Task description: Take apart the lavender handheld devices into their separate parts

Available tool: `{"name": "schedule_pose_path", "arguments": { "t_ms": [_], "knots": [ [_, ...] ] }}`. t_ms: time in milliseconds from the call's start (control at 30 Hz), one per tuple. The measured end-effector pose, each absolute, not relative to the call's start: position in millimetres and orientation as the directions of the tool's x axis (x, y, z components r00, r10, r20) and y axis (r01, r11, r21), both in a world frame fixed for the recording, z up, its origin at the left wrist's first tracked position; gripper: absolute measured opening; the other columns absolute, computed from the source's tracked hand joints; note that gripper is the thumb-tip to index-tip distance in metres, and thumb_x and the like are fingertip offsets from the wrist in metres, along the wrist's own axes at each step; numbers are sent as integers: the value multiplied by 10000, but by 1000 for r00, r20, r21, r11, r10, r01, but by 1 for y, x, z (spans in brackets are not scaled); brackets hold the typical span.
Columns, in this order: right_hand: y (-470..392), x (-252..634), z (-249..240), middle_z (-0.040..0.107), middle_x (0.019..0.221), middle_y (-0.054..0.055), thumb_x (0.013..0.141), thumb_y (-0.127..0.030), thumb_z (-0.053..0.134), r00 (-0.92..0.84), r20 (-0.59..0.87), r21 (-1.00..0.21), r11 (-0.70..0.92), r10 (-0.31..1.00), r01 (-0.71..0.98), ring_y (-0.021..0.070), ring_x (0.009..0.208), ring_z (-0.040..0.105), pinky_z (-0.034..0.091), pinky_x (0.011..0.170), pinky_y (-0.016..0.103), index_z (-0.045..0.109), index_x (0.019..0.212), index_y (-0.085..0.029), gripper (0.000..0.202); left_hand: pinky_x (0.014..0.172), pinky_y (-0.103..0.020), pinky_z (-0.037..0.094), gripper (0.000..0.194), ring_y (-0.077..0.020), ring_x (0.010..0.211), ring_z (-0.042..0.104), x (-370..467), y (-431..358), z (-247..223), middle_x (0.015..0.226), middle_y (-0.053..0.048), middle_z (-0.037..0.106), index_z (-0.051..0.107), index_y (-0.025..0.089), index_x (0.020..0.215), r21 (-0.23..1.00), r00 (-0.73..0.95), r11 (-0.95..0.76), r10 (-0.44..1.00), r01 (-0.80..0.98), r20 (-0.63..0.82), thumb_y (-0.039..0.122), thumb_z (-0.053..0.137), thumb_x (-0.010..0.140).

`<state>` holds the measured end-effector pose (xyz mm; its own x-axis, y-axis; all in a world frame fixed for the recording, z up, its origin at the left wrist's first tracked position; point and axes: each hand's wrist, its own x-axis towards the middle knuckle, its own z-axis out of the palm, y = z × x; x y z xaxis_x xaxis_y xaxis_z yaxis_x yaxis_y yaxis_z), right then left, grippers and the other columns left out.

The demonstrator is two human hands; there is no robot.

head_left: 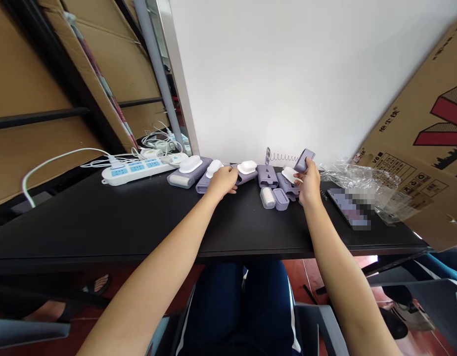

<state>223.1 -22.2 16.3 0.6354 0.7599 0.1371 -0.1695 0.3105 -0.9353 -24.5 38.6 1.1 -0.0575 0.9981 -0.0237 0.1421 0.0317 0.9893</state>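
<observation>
My right hand (pixel 309 182) grips a small purple plastic casing (pixel 304 159), raised and tilted over the table. Just below its fingers, a white cap-like part (pixel 289 174) sits on another purple casing (pixel 287 186). Farther left, my left hand (pixel 223 182) has its fingers curled beside a purple casing with a white top (pixel 247 168); what they pinch, if anything, is hidden. A second white-topped casing (pixel 214 169) is partly behind that hand. Between my hands stand a purple casing with slots (pixel 267 175), a clear-and-white piece (pixel 267 197) and a small purple cup-like piece (pixel 281 199).
At the left of the black table (pixel 139 222) lie a white power strip (pixel 139 168) and a large white-topped casing (pixel 189 168). On the right are a phone (pixel 347 207), crumpled clear plastic (pixel 373 183) and a cardboard box (pixel 417 148). A wire coil (pixel 284 156) lies by the wall.
</observation>
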Motion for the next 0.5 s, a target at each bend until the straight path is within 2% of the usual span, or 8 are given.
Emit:
{"name": "schedule_pose_path", "arguments": {
  "t_ms": [67,133,200,267,333,367,433,500],
  "knots": [
    [-22,223,16,650,890,-35,831,-617,686,637,133,-934,311,759,-175,99,625,608,432,472,207,575,980,-269,394,668,-382,555,300,-305,633,669,-30,39,0,499,-35,526,594,248,565,942,-86,-78,990,327,112,288,802,776],
    [-22,222,16,653,896,-33,825,-609,690,644,124,-929,316,755,-191,96,623,605,425,463,203,581,969,-266,388,801,-420,545,432,-375,779,697,-35,38,1,443,-30,423,489,270,463,878,-114,-165,964,450,240,262,827,732],
    [-23,221,17,660,909,-28,827,-599,689,646,119,-925,320,754,-203,95,625,605,427,463,203,595,966,-260,378,900,-449,516,480,-419,916,689,-36,36,3,483,-43,414,441,275,447,848,-139,-216,938,484,318,257,830,728],
    [-24,220,17,670,909,-22,834,-596,682,637,129,-925,323,760,-199,99,628,604,432,472,211,609,964,-257,370,932,-445,494,386,-405,952,672,-35,32,6,572,-58,492,524,266,528,832,-126,-281,916,479,382,308,815,779],
    [-24,220,17,680,892,-20,839,-607,678,623,147,-928,326,769,-183,106,626,602,434,477,223,608,953,-260,372,935,-416,490,176,-345,941,670,-32,27,8,752,-68,644,697,265,779,827,-52,-381,897,413,439,396,796,842],
    [-25,220,17,682,879,-20,838,-616,679,615,154,-929,326,774,-177,111,621,601,434,477,229,605,945,-261,378,946,-401,493,207,-316,968,675,-29,26,8,904,-73,717,746,277,983,826,12,-435,887,359,462,439,790,862],
    [-25,219,17,679,845,-23,827,-631,694,595,160,-930,323,788,-177,116,610,599,439,475,237,603,932,-264,393,1017,-396,491,564,-291,1141,669,-25,24,7,1287,-94,730,663,314,1384,799,157,-533,846,278,510,502,796,870],
    [-25,218,17,663,800,-27,806,-634,723,568,161,-929,318,807,-189,118,593,594,441,468,240,612,920,-263,404,1130,-435,456,846,-316,1378,576,-23,25,3,1584,-120,577,486,331,1600,748,272,-603,796,278,541,528,818,848]
  ]
}}
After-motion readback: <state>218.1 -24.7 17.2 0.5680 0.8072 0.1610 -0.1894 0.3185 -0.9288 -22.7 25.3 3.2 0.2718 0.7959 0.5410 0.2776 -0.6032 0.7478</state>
